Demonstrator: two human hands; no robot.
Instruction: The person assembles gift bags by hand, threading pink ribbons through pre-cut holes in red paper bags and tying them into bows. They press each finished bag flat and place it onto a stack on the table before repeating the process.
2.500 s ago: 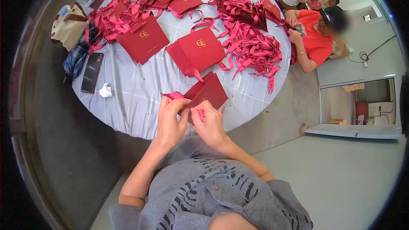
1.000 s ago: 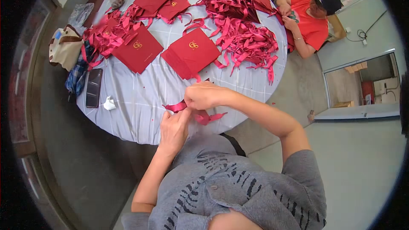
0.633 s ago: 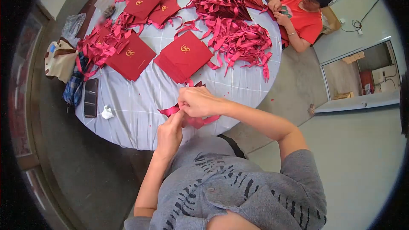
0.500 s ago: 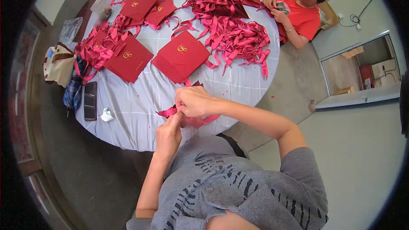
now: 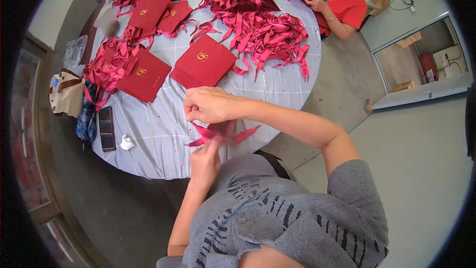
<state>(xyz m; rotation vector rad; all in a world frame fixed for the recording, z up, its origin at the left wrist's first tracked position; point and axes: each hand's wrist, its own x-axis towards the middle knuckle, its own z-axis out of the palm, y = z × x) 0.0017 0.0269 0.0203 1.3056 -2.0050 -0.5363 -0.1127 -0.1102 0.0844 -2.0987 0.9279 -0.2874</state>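
My right hand (image 5: 210,105) is closed above the near table edge, its fingers curled at the top of a pink-red ribbon (image 5: 199,130). Lower down, my left hand (image 5: 205,163) pinches at the same ribbon, with its fingertips blurred. Between and behind the hands is a dark red piece (image 5: 221,127), partly hidden and smeared by motion. Another ribbon end (image 5: 247,133) sticks out to its right. Just beyond my right hand lies a stack of flat dark red paper pieces (image 5: 204,62) with gold letters; a second stack (image 5: 144,75) lies to its left.
Ribbons lie heaped (image 5: 270,37) on the round, cloth-covered table (image 5: 277,104). A phone (image 5: 106,129), crumpled tissue (image 5: 127,142), umbrella (image 5: 86,124) and cream bag (image 5: 67,93) are at the left edge. A co-worker in a red shirt (image 5: 342,2) sits far right, hands at the table.
My hands were close together on the ribbon and have separated: the right moved up and away, the left slightly right and down. The head view has shifted a little.
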